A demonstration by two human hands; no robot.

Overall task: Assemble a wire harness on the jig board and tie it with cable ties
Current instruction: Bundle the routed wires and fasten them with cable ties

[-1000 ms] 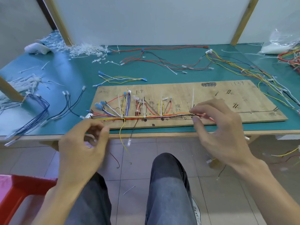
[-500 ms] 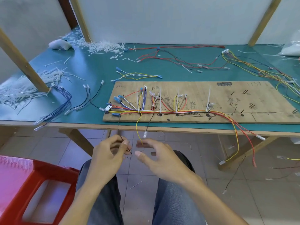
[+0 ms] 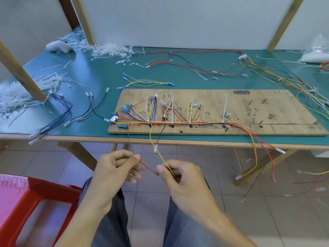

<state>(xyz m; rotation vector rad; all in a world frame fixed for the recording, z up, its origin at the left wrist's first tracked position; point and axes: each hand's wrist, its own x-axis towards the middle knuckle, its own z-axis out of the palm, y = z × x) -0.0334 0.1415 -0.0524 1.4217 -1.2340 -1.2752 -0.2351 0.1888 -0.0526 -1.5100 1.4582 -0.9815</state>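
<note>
A wooden jig board (image 3: pixel 249 107) lies on the green table. A multicoloured wire harness (image 3: pixel 178 123) runs along its front edge, bound by several upright white cable ties (image 3: pixel 226 107). A yellow wire (image 3: pixel 151 138) and a thin dark wire (image 3: pixel 161 133) hang from it over the table edge. Below the edge, over my lap, my left hand (image 3: pixel 115 173) pinches a thin dark wire between thumb and forefinger. My right hand (image 3: pixel 179 180) pinches the other end of that wire together with the yellow wire.
Heaps of loose white cable ties (image 3: pixel 110 49) lie at the back left and left edge. Spare wire sets lie about: blue (image 3: pixel 60 113), red (image 3: pixel 187 66), yellow at the right (image 3: pixel 284 81). A red stool (image 3: pixel 26 202) stands at my left. Harness ends (image 3: pixel 256 157) dangle right.
My right hand left the harness on the board and came down to my lap. Both hands now pinch the hanging wires, closer together than half a second ago.
</note>
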